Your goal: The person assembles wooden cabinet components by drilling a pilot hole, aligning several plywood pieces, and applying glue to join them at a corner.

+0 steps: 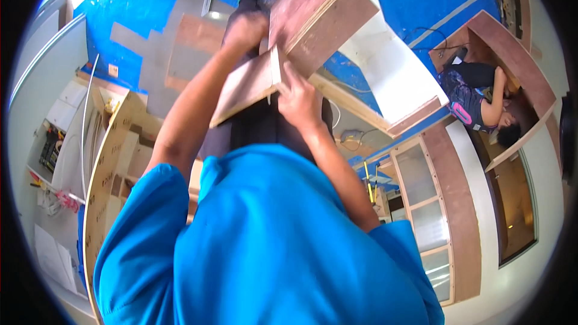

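Rightward of both hands, a plywood cabinet (519, 54) part-enclosed a co-worker (472, 99); the right hand (299, 103) gripped a pale-edged board (248, 89), the left hand (248, 31)'s hold unclear.

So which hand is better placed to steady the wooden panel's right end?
Right, I'd say: the right hand is already at that end of the wooden panel, fingers by its edge. The left hand is blurred, up past the panel's far side; its grip can't be told.
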A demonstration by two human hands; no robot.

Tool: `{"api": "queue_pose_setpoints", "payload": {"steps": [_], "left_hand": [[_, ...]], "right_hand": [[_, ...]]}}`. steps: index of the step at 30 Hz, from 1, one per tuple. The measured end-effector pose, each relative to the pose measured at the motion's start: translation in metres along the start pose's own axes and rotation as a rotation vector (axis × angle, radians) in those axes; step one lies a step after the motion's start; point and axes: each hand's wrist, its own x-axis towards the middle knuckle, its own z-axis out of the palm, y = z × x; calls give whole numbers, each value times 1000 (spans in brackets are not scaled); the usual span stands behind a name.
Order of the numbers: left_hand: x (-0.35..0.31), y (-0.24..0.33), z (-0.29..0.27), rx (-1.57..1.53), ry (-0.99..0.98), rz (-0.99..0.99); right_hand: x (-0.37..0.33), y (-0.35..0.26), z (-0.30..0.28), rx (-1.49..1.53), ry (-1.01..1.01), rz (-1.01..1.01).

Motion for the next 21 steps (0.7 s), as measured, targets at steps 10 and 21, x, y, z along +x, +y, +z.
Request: {"api": "queue_pose_setpoints", "payload": {"steps": [10, 21], "left_hand": [[-56, -9, -144, -707, -292, -525], [-121, 51, -90, -1206, -440, -501]], "right_hand": [[46, 29, -65, 11, -377, 370], [76, 116, -80, 572, -461, 409]]}}
